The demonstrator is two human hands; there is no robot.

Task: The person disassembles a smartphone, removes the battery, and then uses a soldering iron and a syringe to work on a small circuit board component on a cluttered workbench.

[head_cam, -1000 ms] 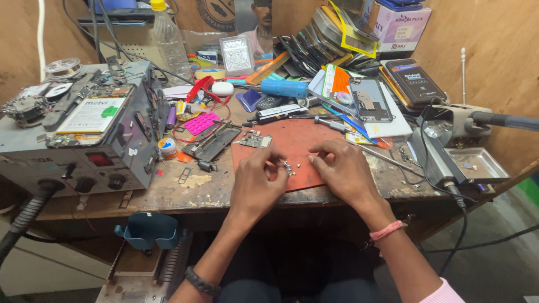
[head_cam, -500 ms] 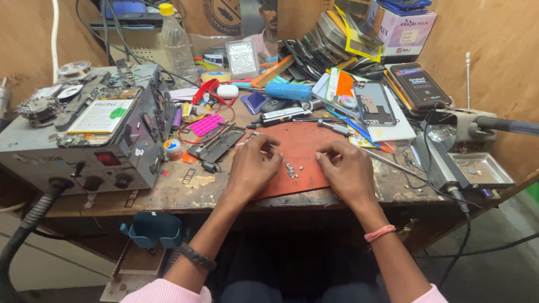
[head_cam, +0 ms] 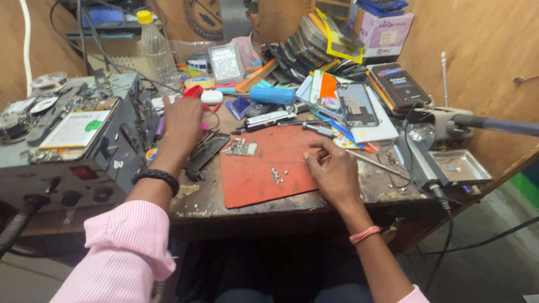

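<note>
A red work mat (head_cam: 252, 182) lies on the cluttered bench, with a small circuit board (head_cam: 242, 148) at its far left corner and a few tiny screws (head_cam: 276, 175) near its middle. My left hand (head_cam: 182, 124) reaches forward off the mat, over a black phone frame (head_cam: 206, 151) and toward red-handled tools (head_cam: 193, 91) beside the grey bench unit (head_cam: 73, 151). Its fingers are hidden behind the back of the hand. My right hand (head_cam: 332, 170) rests on the mat's right edge with fingers curled and thumb against forefinger. Nothing shows in it.
A plastic bottle (head_cam: 157, 51) stands at the back left. A blue tool (head_cam: 273, 94), stacked phones and screens (head_cam: 359, 104) and a white box (head_cam: 386, 32) crowd the back. A metal tray (head_cam: 460, 166) and a soldering stand (head_cam: 443, 124) sit right, with cables hanging off the edge.
My left hand left the mat and moved forward and left toward the tools by the grey unit. My right hand stayed at the mat's right side. The view came closer.
</note>
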